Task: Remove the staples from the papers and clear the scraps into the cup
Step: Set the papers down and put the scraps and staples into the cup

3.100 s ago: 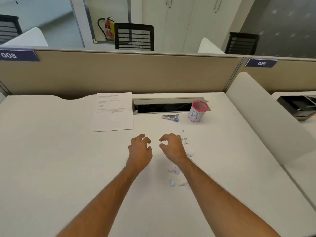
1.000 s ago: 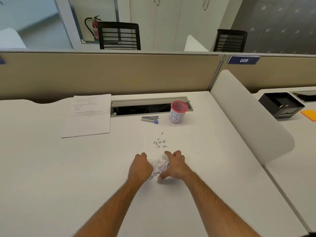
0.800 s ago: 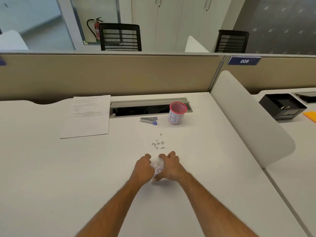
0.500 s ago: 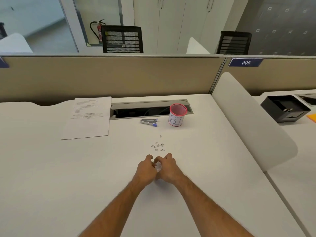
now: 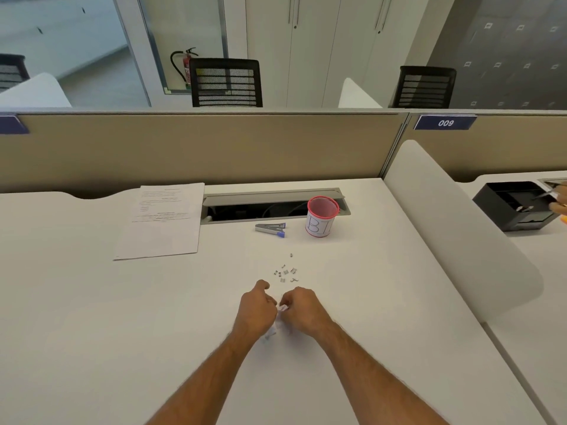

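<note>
Left hand: the left hand (image 5: 256, 308) is curled into a fist just below the middle of the frame. It presses on a small wad of paper scraps (image 5: 282, 308).
Right hand: the right hand (image 5: 302, 308) is curled shut too, touching the same wad from the other side.
Why held so: the 2 hands seem to squeeze the scraps into 1 little ball, so it is easy to carry and drop in one go.
Loose bits: a few scraps (image 5: 270, 334) peek out under the hands on the desk (image 5: 92, 332). They may get left behind.
Staples: a small bunch of pulled staples (image 5: 285, 271) lies on the desk just above the hands, between the hands and the cup.
Cup: the cup (image 5: 321, 216) with a red rim stands upright, above the middle and a bit right. Its mouth is open, well apart from the hands.
Papers: the papers (image 5: 162, 220) lie flat in the upper left part of the desk, far from the scraps.
Staple tool: the staple tool (image 5: 270, 228) lies just left of the cup.
In the way: nothing blocks the path to the cup, but the staples sit right on it and a sleeve or wrist could scatter them.
Other things: an open slot with cables (image 5: 270, 207) is right behind the cup. Scraps that miss could fall in. A black tray (image 5: 515, 207) sits on the next desk at the right edge.
</note>
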`<state>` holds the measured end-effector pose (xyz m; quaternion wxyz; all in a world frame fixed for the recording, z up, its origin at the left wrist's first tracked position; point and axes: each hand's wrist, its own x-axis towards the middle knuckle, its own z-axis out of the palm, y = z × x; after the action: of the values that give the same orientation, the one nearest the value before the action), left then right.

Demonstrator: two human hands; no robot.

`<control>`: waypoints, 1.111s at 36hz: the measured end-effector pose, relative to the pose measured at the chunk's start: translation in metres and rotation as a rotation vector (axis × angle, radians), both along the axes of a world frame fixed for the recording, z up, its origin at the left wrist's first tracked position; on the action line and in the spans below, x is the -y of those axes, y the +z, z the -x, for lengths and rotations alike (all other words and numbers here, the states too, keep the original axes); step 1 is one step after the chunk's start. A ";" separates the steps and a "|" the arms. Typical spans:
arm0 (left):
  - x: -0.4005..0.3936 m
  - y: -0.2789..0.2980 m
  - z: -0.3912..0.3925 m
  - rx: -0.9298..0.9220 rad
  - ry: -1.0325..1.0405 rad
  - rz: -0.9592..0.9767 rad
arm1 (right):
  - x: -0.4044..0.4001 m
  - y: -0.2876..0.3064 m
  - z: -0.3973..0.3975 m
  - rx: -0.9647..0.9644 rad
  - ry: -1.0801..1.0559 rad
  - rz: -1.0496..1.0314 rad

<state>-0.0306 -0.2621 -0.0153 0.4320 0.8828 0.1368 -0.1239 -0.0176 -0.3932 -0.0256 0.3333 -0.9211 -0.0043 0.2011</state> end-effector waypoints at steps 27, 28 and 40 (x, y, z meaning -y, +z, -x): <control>-0.006 0.025 -0.077 0.128 0.205 0.019 | 0.097 0.111 -0.148 -0.055 -0.347 -0.542; -0.005 0.025 -0.083 0.136 0.206 0.017 | 0.100 0.114 -0.158 -0.034 -0.374 -0.543; -0.005 0.020 -0.115 0.103 0.294 -0.007 | 0.089 0.107 -0.236 0.081 -0.562 -0.220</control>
<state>0.0839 -0.2574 0.0046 0.4488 0.8599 0.2426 -0.0137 0.2186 -0.4826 0.0813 0.4733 -0.8519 0.2154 0.0623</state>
